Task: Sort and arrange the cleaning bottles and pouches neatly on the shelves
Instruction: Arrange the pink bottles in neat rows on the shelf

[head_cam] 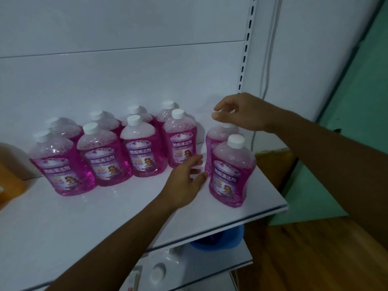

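White shelf (pixel 105 217) holds pink white-capped bottles (pixel 142 150).

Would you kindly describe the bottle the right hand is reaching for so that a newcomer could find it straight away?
Start at the white shelf and its row of pink bottles; go to the pair standing apart at its right end. The rear bottle of that pair is the one. Unlike every other bottle, its cap is hidden under the right hand, and the left hand touches its lower side.
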`<state>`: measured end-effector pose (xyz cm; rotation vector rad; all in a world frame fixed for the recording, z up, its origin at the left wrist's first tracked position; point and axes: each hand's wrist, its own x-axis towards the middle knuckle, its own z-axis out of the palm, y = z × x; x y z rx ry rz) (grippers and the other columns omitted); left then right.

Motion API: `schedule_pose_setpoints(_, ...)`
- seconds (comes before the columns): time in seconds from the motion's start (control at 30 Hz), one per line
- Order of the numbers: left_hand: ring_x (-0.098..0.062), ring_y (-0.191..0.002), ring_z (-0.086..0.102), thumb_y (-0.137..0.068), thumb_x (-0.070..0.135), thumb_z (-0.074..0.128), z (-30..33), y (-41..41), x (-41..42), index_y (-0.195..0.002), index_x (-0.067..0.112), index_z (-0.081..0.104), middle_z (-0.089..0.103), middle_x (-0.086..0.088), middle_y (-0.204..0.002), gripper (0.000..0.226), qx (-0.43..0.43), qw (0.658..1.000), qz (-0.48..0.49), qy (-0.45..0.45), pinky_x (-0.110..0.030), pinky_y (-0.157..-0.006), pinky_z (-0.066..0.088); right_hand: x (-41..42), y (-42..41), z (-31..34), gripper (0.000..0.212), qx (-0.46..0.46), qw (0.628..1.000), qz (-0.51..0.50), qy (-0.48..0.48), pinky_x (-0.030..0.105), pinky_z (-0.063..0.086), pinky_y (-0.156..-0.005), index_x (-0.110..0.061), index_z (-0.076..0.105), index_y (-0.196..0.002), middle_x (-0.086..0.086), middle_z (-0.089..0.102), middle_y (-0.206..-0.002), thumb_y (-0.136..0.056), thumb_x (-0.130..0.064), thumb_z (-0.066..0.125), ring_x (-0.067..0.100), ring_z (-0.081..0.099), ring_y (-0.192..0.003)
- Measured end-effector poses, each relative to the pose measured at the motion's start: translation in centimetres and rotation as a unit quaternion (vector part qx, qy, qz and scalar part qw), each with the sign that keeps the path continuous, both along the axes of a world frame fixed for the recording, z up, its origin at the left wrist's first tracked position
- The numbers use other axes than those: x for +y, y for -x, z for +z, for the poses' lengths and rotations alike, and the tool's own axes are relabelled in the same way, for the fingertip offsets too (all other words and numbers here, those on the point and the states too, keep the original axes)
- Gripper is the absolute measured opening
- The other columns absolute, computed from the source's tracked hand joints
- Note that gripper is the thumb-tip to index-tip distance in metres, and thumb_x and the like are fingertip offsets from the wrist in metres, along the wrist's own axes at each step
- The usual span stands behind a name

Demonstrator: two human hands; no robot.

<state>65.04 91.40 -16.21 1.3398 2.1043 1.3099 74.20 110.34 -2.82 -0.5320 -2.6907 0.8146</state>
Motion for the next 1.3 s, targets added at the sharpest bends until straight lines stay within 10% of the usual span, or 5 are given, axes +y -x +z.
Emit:
schedule_pose_setpoints(0.23,-0.016,-0.082,0.062,-0.092,0.005,0.059,-0.9,-0.5,1.0,-0.095,0.007,0.062,0.065,-0.003,-0.090,0.005,-0.034,0.999,-0.016,-0.015,-0.019,-0.073,0.050,-0.1,-3.4,-2.4,0.046,-0.013,0.993,-0.017,0.120,0.026,0.055,-0.060,-0.018,0.061,-0.121,0.000,0.067,-0.103,-0.081,-0.039,0.073,0.016,0.067,-0.084)
schedule_pose_setpoints(0.73,-0.022,-0.120,0.056,-0.103,0.009,0.041,-0.7,0.9,1.8,-0.137,0.008,0.052,0.062,-0.009,-0.129,0.036,-0.084,0.993,-0.077,0.014,-0.040,-0.107,0.043,2.0,-0.3,-2.7,0.040,-0.012,0.999,0.016,0.028,0.040,0.051,-0.086,-0.022,0.058,-0.131,0.011,0.065,-0.107,-0.092,-0.032,0.062,0.028,0.062,-0.097)
schedule_pose_setpoints(0.97,-0.008,-0.134,0.042,-0.104,0.037,0.037,-0.3,1.4,3.8,-0.141,0.024,0.050,0.051,0.009,-0.143,0.041,-0.211,0.976,-0.051,0.035,-0.041,-0.117,0.029,3.6,2.1,-2.5,0.010,0.006,0.998,0.039,0.038,0.050,0.050,-0.093,-0.033,0.061,-0.093,0.003,0.064,-0.100,-0.092,-0.024,0.062,0.027,0.061,-0.100)
schedule_pose_setpoints(1.07,-0.009,-0.133,0.044,-0.103,0.038,0.038,-0.3,1.6,4.3,-0.141,0.025,0.050,0.052,0.009,-0.142,0.042,-0.235,0.971,-0.038,0.022,-0.041,-0.117,0.029,4.2,3.5,-2.8,0.033,0.035,0.998,0.037,0.049,0.048,0.049,-0.093,-0.046,0.059,-0.071,-0.005,0.058,-0.085,-0.091,-0.021,0.064,0.023,0.059,-0.094)
schedule_pose_setpoints(1.3,-0.006,-0.140,0.031,-0.102,0.044,0.036,-0.1,1.6,4.7,-0.148,0.029,0.033,0.035,0.018,-0.148,0.049,-0.215,0.976,-0.025,0.022,-0.040,-0.120,0.023,5.0,6.1,-3.8,0.036,0.074,0.996,0.044,0.003,0.044,0.049,-0.096,-0.016,0.066,-0.119,0.000,0.065,-0.113,-0.086,-0.029,0.069,0.020,0.063,-0.104)
